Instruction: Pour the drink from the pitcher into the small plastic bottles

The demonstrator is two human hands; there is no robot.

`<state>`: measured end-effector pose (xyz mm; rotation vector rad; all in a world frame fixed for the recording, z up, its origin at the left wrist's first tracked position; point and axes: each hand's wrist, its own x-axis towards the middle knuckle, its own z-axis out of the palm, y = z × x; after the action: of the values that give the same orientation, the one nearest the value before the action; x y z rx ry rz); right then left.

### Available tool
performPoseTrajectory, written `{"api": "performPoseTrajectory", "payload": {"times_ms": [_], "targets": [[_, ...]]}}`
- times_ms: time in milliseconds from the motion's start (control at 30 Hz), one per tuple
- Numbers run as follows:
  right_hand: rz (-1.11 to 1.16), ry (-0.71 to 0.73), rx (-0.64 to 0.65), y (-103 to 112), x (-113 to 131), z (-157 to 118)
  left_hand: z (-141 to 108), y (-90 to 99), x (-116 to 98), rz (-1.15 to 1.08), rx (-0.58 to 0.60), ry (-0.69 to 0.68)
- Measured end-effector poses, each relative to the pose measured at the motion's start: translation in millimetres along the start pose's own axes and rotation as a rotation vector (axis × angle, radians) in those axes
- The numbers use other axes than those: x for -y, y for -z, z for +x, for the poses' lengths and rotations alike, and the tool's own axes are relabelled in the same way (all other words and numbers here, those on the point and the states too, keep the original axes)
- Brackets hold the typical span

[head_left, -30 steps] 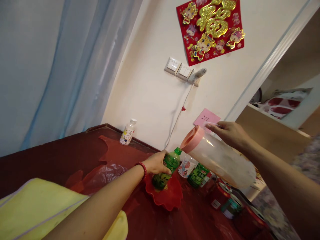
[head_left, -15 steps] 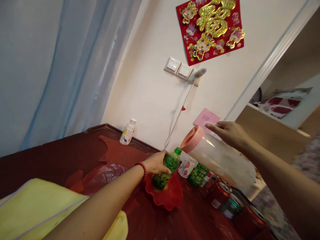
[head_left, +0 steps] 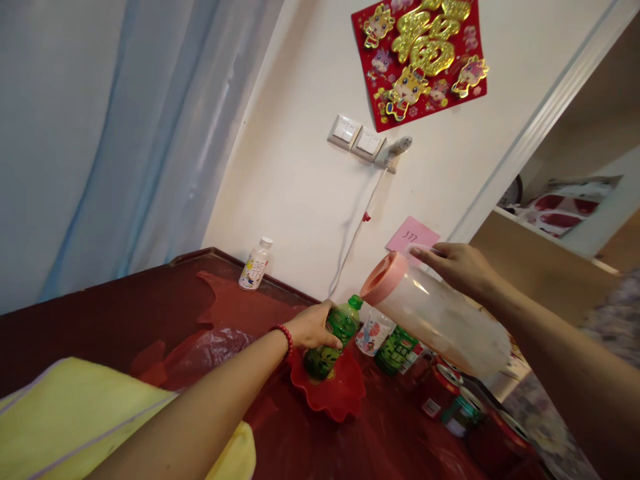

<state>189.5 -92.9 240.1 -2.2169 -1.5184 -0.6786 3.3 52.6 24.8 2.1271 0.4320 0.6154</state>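
Note:
My left hand point(head_left: 316, 325) is closed round a green plastic bottle point(head_left: 345, 321), which has no cap and leans a little to the right. The bottle's base is in a red scalloped dish point(head_left: 340, 395). In my right hand point(head_left: 453, 263) is the handle of a translucent pitcher point(head_left: 440, 317) with a pink lid point(head_left: 384, 279). The pitcher lies tipped far over to the left, its lid beside the bottle's mouth. Whether the two touch, or any liquid runs between them, I cannot make out.
Behind the pitcher stand a white patterned container point(head_left: 374, 332), a green container point(head_left: 396, 350) and several drink cans point(head_left: 440, 388). A white bottle point(head_left: 256, 263) is at the table's back edge. Yellow cloth point(head_left: 85, 420) covers the near left. A white cable point(head_left: 353, 243) hangs down the wall.

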Motion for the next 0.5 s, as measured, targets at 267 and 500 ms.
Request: {"api": "performPoseTrajectory", "payload": {"times_ms": [267, 500], "targets": [[-0.011, -0.013, 0.007, -1.2, -2.2, 0.6, -0.5, 0.4, -0.1, -0.005, -0.005, 0.000], [-0.018, -0.005, 0.010, -0.6, -1.4, 1.4, 0.6, -0.5, 0.4, -0.011, -0.004, -0.005]]}}
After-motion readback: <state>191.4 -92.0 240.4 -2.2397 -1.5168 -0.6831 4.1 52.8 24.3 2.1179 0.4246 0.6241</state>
